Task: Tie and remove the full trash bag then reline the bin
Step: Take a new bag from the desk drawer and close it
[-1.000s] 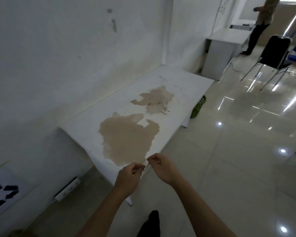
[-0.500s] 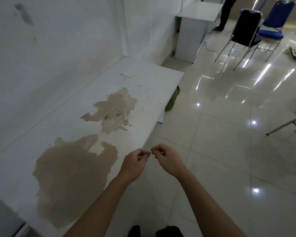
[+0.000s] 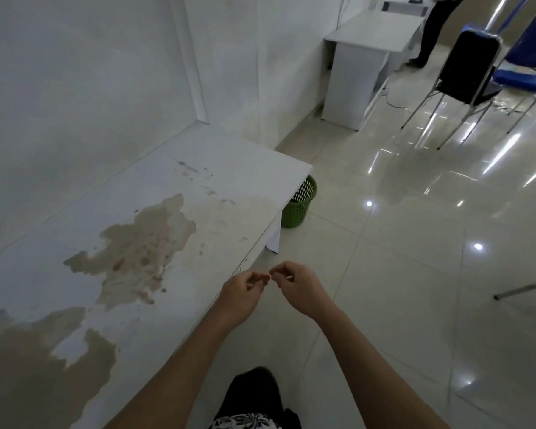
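Observation:
A green perforated bin (image 3: pixel 300 205) stands on the floor at the far end of the white table (image 3: pixel 235 168), partly tucked under its corner. Its inside looks dark, and I cannot tell whether a bag is in it. My left hand (image 3: pixel 242 292) and my right hand (image 3: pixel 294 286) are held out in front of me beside the table's near edge, well short of the bin. Both have curled fingers, with fingertips almost meeting. A tiny pale speck shows at the right fingertips, too small to identify. No trash bag is visible.
The white table runs along the wall on my left, with large brown patches where its surface has peeled. Glossy floor tiles spread to the right. A second white desk (image 3: pixel 362 57), a black chair (image 3: pixel 468 66), a blue chair (image 3: pixel 526 57) and a standing person (image 3: pixel 433 29) are at the back.
I have moved forward along the table, so the green bin is closer and more of it shows. My hands stay together in front of me with fingers curled.

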